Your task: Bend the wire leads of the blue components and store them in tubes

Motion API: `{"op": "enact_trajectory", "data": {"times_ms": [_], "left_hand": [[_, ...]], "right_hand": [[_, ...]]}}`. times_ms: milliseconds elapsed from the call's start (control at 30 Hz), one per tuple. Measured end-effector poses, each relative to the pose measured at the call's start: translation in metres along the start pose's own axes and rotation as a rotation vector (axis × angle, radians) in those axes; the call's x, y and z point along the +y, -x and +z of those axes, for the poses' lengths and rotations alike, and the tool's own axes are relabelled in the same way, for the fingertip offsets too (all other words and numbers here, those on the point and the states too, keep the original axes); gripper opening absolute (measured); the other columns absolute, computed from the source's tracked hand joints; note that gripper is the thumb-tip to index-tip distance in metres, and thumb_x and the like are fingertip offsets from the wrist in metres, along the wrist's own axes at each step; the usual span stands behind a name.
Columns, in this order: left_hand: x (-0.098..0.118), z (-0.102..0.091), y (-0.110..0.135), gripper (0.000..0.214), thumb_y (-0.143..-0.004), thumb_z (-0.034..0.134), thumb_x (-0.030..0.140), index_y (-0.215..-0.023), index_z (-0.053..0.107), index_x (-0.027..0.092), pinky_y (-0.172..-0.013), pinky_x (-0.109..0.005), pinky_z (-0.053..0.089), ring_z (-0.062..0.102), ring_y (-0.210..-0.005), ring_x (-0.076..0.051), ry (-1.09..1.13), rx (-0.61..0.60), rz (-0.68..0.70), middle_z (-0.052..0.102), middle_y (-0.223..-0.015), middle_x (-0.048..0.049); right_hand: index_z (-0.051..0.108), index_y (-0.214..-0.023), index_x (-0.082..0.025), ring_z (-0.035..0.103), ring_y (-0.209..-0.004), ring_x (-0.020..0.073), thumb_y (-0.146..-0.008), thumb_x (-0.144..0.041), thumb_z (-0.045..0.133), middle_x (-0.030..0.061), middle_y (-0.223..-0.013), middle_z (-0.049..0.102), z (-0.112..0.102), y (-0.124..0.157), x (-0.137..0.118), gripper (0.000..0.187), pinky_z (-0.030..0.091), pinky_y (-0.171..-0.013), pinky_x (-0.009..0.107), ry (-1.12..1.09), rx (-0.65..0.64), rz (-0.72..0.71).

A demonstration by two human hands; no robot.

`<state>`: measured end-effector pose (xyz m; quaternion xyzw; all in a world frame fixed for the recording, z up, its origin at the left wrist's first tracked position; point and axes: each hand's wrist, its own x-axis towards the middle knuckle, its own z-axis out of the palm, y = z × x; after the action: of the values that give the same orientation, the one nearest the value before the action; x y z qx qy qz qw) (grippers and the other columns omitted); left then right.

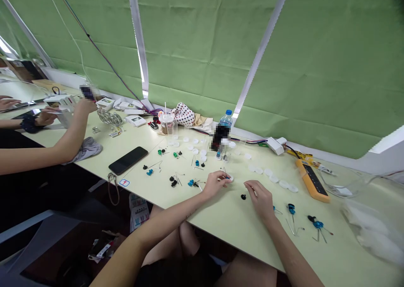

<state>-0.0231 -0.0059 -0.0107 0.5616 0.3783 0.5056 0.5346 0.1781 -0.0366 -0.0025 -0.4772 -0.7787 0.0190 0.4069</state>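
Pale green fabric blinds [208,47] rise behind a long cream table [227,211], whose front edge slants from far left down toward lower right, beneath both forearms. Farthest left, a co-worker's bare arm [67,139] extends over the surface, well apart from the person's hands. Next, a black rectangular phone [128,160] lies near the front edge, then small shiny teal parts [191,182] close to the left wrist. With its forearm angled across the edge, the left hand [217,183] pinches a small white round cap [231,179] at its fingertips. Cream tabletop gives some room between the hands. Just beside the right fingertips lies a small black round knob [243,197]. Bent at the wrist, the right hand [260,196] has thumb and fingertips drawn together; whether they grip anything cannot be told. Beyond it stretches a row of white round discs [274,179], then an orange power strip [311,181].
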Motion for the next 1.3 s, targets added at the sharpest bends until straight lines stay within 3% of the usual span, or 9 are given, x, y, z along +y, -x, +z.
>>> {"op": "enact_trajectory", "data": {"times_ms": [100,233,533,733,867,1100,1300], "left_hand": [[0.001,0.001,0.0,0.024,-0.067,0.068,0.034,-0.078,0.068,0.013,-0.059,-0.026,0.053,0.058,-0.072,-0.015,0.014,-0.028,-0.016,0.066,-0.092,-0.009],[-0.005,0.001,-0.002,0.024,-0.066,0.069,0.027,-0.085,0.069,0.013,-0.067,-0.028,0.052,0.06,-0.072,-0.015,0.002,-0.057,-0.045,0.067,-0.088,-0.0083],[-0.014,0.002,-0.003,0.037,-0.061,0.075,0.03,-0.092,0.067,0.012,-0.069,-0.031,0.053,0.061,-0.07,-0.015,0.136,-0.147,-0.064,0.066,-0.084,-0.0079],[-0.01,0.002,-0.002,0.042,-0.059,0.077,0.033,-0.093,0.065,0.011,-0.072,-0.033,0.053,0.061,-0.073,-0.016,0.254,-0.202,-0.102,0.065,-0.087,-0.0092],[-0.005,0.001,0.0,0.041,-0.061,0.076,0.034,-0.092,0.064,0.01,-0.071,-0.033,0.052,0.063,-0.071,-0.016,0.282,-0.215,-0.112,0.064,-0.09,-0.0092],[0.003,-0.001,0.002,0.035,-0.065,0.074,0.034,-0.089,0.064,0.011,-0.076,-0.032,0.05,0.061,-0.072,-0.014,0.299,-0.212,-0.045,0.063,-0.099,-0.0102],[0.002,-0.003,0.002,0.031,-0.068,0.072,0.032,-0.092,0.065,0.012,-0.074,-0.028,0.047,0.059,-0.07,-0.011,0.236,-0.214,-0.011,0.064,-0.093,-0.0089]], "right_hand": [[0.062,-0.088,-0.02,0.059,-0.075,0.0179,-0.092,-0.036,0.04,0.0067,-0.089,0.064,-0.002,-0.001,0.01,0.027,0.046,-0.069,0.03,0.062,0.031,0.07],[0.063,-0.081,-0.02,0.057,-0.076,0.0188,-0.092,-0.04,0.039,0.006,-0.084,0.062,0.001,0.0,0.022,0.033,0.044,-0.07,0.033,0.162,-0.057,0.105],[0.065,-0.08,-0.021,0.055,-0.078,0.0207,-0.091,-0.038,0.041,0.0058,-0.081,0.059,0.006,0.004,0.033,0.032,0.042,-0.072,0.035,0.261,-0.18,0.031],[0.063,-0.099,-0.02,0.059,-0.084,0.0222,-0.094,-0.035,0.034,0.0085,-0.088,0.065,0.011,0.005,0.024,0.033,0.045,-0.076,0.037,0.233,-0.164,0.016],[0.061,-0.098,-0.021,0.061,-0.083,0.0203,-0.095,-0.037,0.032,0.0079,-0.092,0.066,0.009,0.003,0.013,0.034,0.046,-0.076,0.034,0.14,-0.172,0.022],[0.062,-0.094,-0.025,0.062,-0.071,0.0159,-0.092,-0.042,0.038,0.0033,-0.09,0.065,-0.002,-0.002,0.0,0.03,0.047,-0.061,0.028,0.092,-0.392,-0.008],[0.061,-0.099,-0.026,0.061,-0.071,0.0165,-0.09,-0.044,0.042,0.0032,-0.094,0.062,-0.006,-0.004,-0.003,0.027,0.047,-0.064,0.03,0.053,-0.479,0.011]]}}
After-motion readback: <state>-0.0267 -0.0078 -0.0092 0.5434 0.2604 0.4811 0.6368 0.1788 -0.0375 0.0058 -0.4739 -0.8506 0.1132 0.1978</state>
